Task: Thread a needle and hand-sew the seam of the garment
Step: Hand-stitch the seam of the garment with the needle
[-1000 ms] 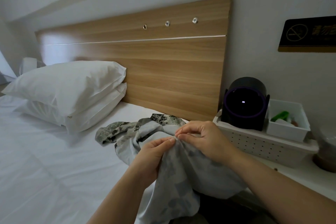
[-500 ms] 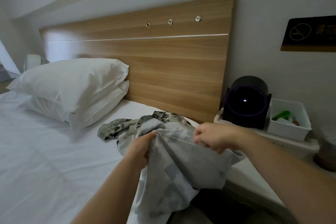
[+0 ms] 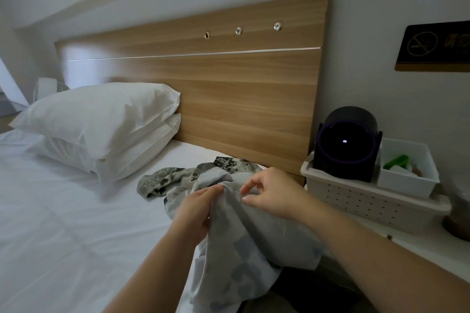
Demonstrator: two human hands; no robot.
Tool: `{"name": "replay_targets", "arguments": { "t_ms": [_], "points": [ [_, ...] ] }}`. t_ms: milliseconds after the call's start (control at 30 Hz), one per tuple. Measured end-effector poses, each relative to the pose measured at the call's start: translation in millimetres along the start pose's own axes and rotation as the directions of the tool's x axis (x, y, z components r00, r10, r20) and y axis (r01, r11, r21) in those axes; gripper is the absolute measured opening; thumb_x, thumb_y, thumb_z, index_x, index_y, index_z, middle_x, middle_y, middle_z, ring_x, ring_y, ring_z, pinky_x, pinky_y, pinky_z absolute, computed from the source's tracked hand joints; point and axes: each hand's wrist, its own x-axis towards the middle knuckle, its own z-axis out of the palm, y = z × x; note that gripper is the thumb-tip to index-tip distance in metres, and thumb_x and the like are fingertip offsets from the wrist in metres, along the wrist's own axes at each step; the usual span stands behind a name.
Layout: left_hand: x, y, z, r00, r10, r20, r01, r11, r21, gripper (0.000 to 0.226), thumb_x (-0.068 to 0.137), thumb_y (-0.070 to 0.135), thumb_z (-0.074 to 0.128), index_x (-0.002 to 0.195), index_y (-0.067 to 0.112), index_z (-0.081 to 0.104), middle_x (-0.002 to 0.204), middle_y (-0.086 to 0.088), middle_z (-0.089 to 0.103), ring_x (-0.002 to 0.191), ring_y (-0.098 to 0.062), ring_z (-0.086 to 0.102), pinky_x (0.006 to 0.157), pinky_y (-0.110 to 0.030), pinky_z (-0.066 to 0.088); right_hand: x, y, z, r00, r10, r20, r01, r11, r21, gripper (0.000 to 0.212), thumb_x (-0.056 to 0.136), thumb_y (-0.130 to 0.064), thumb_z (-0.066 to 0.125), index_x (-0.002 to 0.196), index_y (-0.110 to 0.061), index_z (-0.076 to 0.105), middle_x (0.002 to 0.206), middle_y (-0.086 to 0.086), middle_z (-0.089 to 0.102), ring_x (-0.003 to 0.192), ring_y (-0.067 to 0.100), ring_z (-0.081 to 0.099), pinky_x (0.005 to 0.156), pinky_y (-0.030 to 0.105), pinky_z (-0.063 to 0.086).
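The left hand grips the camouflage garment at a fold; just beside it, the right hand pinches the thread. A too hard pull could pucker the garment or snap the thread.

The picture is dim, with a pale shine on the flat brown wooden headboard up left of the fingers, and bent, blurry edges.
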Motion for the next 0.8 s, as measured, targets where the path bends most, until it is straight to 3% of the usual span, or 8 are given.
{"name": "replay_targets", "arguments": {
  "t_ms": [100, 200, 267, 333, 500, 633, 767, 800],
  "points": [
    [-5.6, 1.0, 2.5, 0.997, 0.029, 0.077, -0.033, 0.998, 0.047, 0.019, 0.093, 0.017, 0.060, 0.100, 0.003, 0.071, 0.089, -0.018, 0.072, 0.076, -0.023, 0.066, 0.070, -0.034, 0.053, 5.5, 2.1, 20.7, 0.994, 0.006, -0.112, -0.010, 0.999, -0.031, 0.023, 0.078, -0.039, 0.072, 0.098, -0.027, 0.071, 0.098, -0.004, 0.070, 0.092, 0.011, 0.062, 0.079, 0.027, 0.048],
    [-8.5, 2.5, 3.0, 0.991, 0.039, 0.126, -0.048, 0.997, 0.067, 0.018, 0.094, 0.017, 0.057, 0.096, 0.006, 0.071, 0.076, -0.009, 0.073, 0.062, -0.013, 0.067, 0.055, -0.024, 0.052, 7.5, 4.9, 24.4, 0.981, -0.033, -0.193, 0.036, 0.999, 0.014, 0.013, 0.079, -0.036, 0.072, 0.086, -0.025, 0.070, 0.079, -0.010, 0.066, 0.076, 0.004, 0.058, 0.065, 0.020, 0.039],
    [-8.9, 4.5, 1.5, 0.990, 0.035, 0.137, -0.043, 0.998, 0.056, 0.016, 0.094, 0.015, 0.058, 0.094, 0.005, 0.070, 0.074, -0.010, 0.073, 0.062, -0.015, 0.067, 0.060, -0.026, 0.052, 7.1, 6.7, 20.1, 0.978, -0.039, -0.203, 0.058, 0.994, 0.089, 0.009, 0.080, -0.029, 0.073, 0.075, -0.026, 0.067, 0.056, -0.016, 0.053, 0.056, -0.004, 0.049, 0.053, 0.012, 0.032],
    [-7.8, 5.2, -0.4, 0.990, 0.028, 0.141, -0.034, 0.999, 0.042, 0.016, 0.093, 0.015, 0.058, 0.094, 0.004, 0.070, 0.077, -0.012, 0.073, 0.067, -0.018, 0.066, 0.068, -0.030, 0.051, 4.7, 8.6, 12.7, 0.984, -0.042, -0.173, 0.075, 0.980, 0.186, 0.017, 0.081, -0.023, 0.074, 0.067, -0.025, 0.064, 0.042, -0.014, 0.040, 0.043, -0.001, 0.040, 0.046, 0.014, 0.029],
    [-1.6, 1.1, -1.8, 0.992, -0.048, 0.112, 0.049, 0.999, -0.006, 0.022, 0.093, 0.015, 0.059, 0.106, 0.000, 0.068, 0.099, -0.021, 0.071, 0.091, -0.030, 0.064, 0.097, -0.045, 0.046, -4.6, 5.2, -14.9, 0.984, -0.080, -0.158, 0.140, 0.898, 0.418, 0.016, 0.081, -0.020, 0.075, 0.068, -0.022, 0.066, 0.045, -0.014, 0.033, 0.042, 0.003, 0.025, 0.044, 0.015, 0.022],
    [5.0, -4.0, -1.1, 0.994, -0.077, 0.081, 0.079, 0.997, -0.018, 0.016, 0.092, 0.017, 0.062, 0.101, 0.008, 0.071, 0.094, -0.014, 0.073, 0.093, -0.027, 0.064, 0.099, -0.044, 0.046, -12.0, -7.8, -27.4, 0.969, -0.148, -0.199, 0.244, 0.713, 0.657, 0.019, 0.086, -0.011, 0.067, 0.068, -0.018, 0.064, 0.047, -0.012, 0.039, 0.042, 0.001, 0.029, 0.045, 0.011, 0.028],
    [6.6, -5.9, -2.3, 0.996, -0.079, 0.043, 0.080, 0.997, -0.002, 0.019, 0.091, 0.018, 0.063, 0.104, 0.006, 0.070, 0.095, -0.015, 0.072, 0.093, -0.027, 0.064, 0.099, -0.044, 0.047, -15.8, -23.1, -31.0, 0.966, -0.207, -0.153, 0.224, 0.386, 0.895, 0.019, 0.086, -0.010, 0.064, 0.069, -0.015, 0.056, 0.044, -0.011, 0.032, 0.039, 0.004, 0.025, 0.086, 0.033, 0.049],
    [7.1, -6.3, -3.0, 0.996, -0.082, 0.033, 0.082, 0.997, 0.001, 0.020, 0.091, 0.018, 0.063, 0.105, 0.005, 0.069, 0.099, -0.017, 0.072, 0.096, -0.030, 0.064, 0.100, -0.046, 0.047, -17.1, -26.1, -31.8, 0.968, -0.219, -0.124, 0.185, 0.285, 0.940, 0.019, 0.085, -0.010, 0.063, 0.068, -0.015, 0.056, 0.044, -0.011, 0.029, 0.038, 0.004, 0.025, 0.089, 0.037, 0.051]
  ]
}}
